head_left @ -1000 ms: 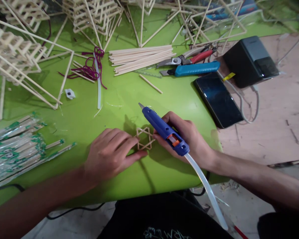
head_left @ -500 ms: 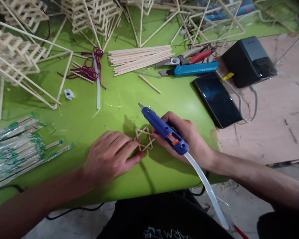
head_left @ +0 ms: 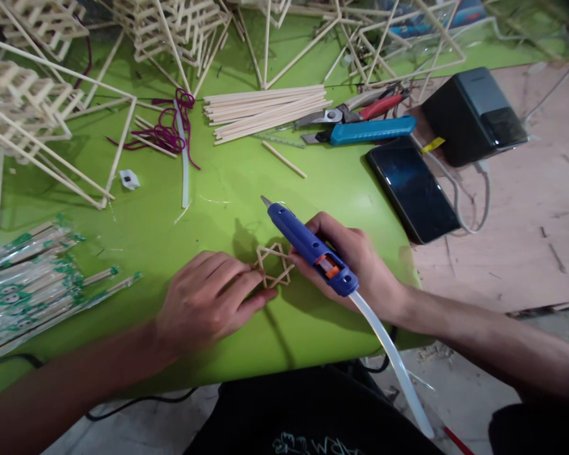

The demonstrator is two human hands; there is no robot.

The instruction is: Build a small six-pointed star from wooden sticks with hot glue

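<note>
A small six-pointed star of thin wooden sticks (head_left: 281, 277) is between my two hands, just over the green table. My left hand (head_left: 208, 294) pinches the star's left side between thumb and fingers. In my right hand (head_left: 367, 268) is a blue hot glue gun (head_left: 296, 234), its metal nozzle pointing up and left, away from the star. A long clear glue stick (head_left: 393, 357) trails from its back end. My right fingertips are at the star's right point; whether they grip it is partly hidden by the gun.
Beyond my hands lie a wooden stick pile (head_left: 265, 110), pruning shears (head_left: 334, 116), a blue utility knife (head_left: 372, 131) and purple cord (head_left: 164, 136). A phone (head_left: 412, 189) and black power box (head_left: 474, 117) stand right. Stick frames (head_left: 118, 151) fill the back; wrapped chopsticks (head_left: 38, 284) lie left.
Hardly anything differs. Both hands keep their hold on the star and glue gun, and the view has shifted very slightly.
</note>
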